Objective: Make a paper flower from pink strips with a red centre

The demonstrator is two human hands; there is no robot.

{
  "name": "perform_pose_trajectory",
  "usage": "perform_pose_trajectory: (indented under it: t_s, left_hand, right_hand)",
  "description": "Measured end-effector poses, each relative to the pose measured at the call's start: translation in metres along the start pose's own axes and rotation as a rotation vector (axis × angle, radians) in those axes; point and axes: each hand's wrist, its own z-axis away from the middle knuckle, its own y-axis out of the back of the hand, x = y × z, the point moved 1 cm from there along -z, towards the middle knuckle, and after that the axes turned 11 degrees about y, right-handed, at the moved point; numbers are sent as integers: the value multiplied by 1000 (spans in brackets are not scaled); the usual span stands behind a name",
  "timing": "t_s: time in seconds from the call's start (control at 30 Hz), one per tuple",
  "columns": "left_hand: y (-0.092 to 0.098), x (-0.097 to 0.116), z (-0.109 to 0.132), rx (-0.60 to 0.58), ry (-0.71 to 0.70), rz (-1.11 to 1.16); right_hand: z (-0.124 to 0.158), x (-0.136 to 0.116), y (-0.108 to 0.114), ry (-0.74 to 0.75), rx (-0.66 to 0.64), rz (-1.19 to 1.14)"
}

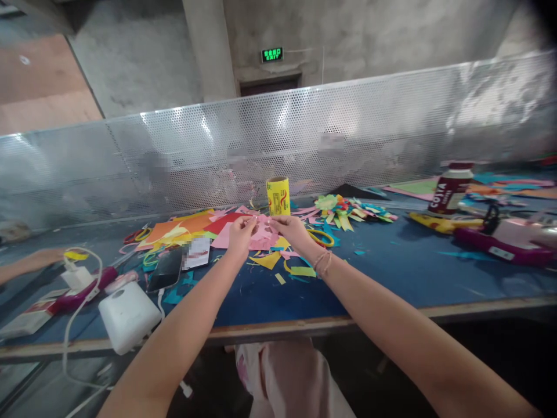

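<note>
Perforated metal panel spans the background below a concrete wall, with a green exit sign at 12 o'clock. On the blue tabletop, 2 bare hands meet over scattered paper. Both are closed to a fingertip pinch on a small piece of pink paper: the left hand holds its 9 o'clock side, the right hand its 3 o'clock side. The piece lies between the 2 sets of fingertips and spreads toward 6 o'clock beneath them; I cannot tell whether it is separate from the pink sheet behind the left hand.

From that grip, a yellow tube stands upright at 1 o'clock, just beyond the fingers. Heaped coloured strips lie near 3 o'clock, and a yellow loop sits beside the right hand. Yellow scraps are at 6 o'clock, close to the pinch. At 8 o'clock a dark phone lies beside a white card; orange paper is at 9 o'clock. Well apart, a dark red bottle stands between 2 and 3 o'clock, while another person's forearm reaches in around 9 o'clock.
</note>
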Motion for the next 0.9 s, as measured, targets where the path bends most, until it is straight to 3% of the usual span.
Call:
perform_pose_trajectory:
  t_s: [0.37, 0.9]
  left_hand:
    - [0, 4, 3, -52, -15, -68]
    - [6, 9, 6, -31, -101, -477]
  right_hand:
    - [2, -9, 1, -61, 95, -65]
    - [1, -8, 6, -56, 87, -65]
